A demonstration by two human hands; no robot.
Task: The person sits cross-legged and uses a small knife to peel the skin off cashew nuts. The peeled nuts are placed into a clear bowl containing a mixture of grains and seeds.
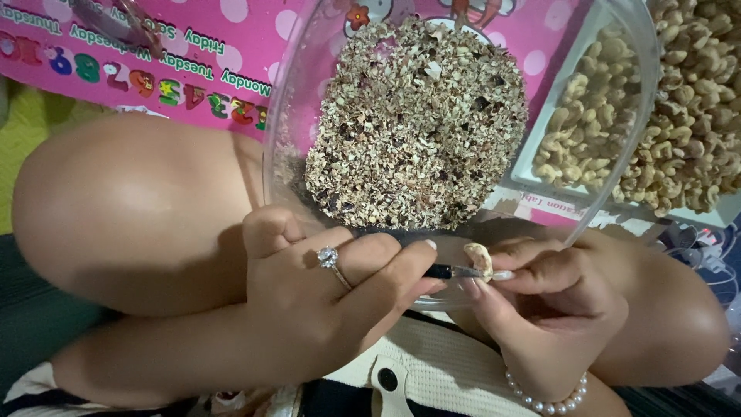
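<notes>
A pale, curved cashew (478, 260) is being pinched in the right hand (552, 309) just over the near rim of a clear bowl (625, 100) heaped with brown husk flakes (417, 123). The left hand (324, 301), wearing a ring (330, 259), is gripping a small dark tool (444, 271) against the nut. A white tray of cashews (664, 108) is sitting beside the bowl on a pink printed mat (139, 69).

Pink polka-dot play mat (193, 46) on floor, yellow-green mat (31, 123) at left edge
</notes>
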